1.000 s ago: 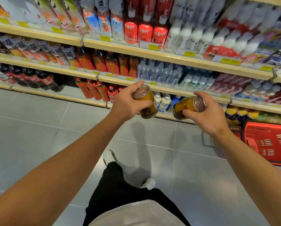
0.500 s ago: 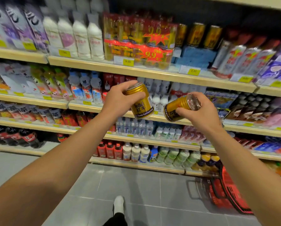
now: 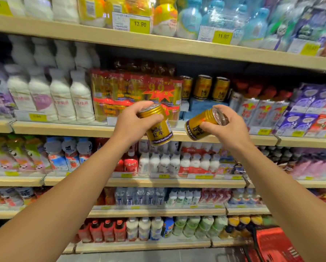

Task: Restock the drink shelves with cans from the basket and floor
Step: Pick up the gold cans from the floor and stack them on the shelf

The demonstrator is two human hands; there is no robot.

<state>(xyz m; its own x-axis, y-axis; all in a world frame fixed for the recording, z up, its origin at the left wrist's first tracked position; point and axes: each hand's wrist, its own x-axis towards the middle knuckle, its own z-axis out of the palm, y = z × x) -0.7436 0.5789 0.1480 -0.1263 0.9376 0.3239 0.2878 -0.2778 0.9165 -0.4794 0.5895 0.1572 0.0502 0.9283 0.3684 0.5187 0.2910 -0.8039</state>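
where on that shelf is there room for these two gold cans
Free patch: the blue shelf liner in front of the three standing gold cans, bordered left by the wrapped multipack, right by the red-and-white cartons. Elsewhere that shelf is packed: white bottles left, purple cartons right. Left hand and right hand each hold a can.

Pale wooden shelves (image 3: 158, 45) carry rows of bottles, wrapped multipacks and three gold cans (image 3: 202, 87).

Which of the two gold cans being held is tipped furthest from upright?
The gold can in the right hand: that can lies almost sideways, lid pointing right. The left hand holds its can only slightly tilted.
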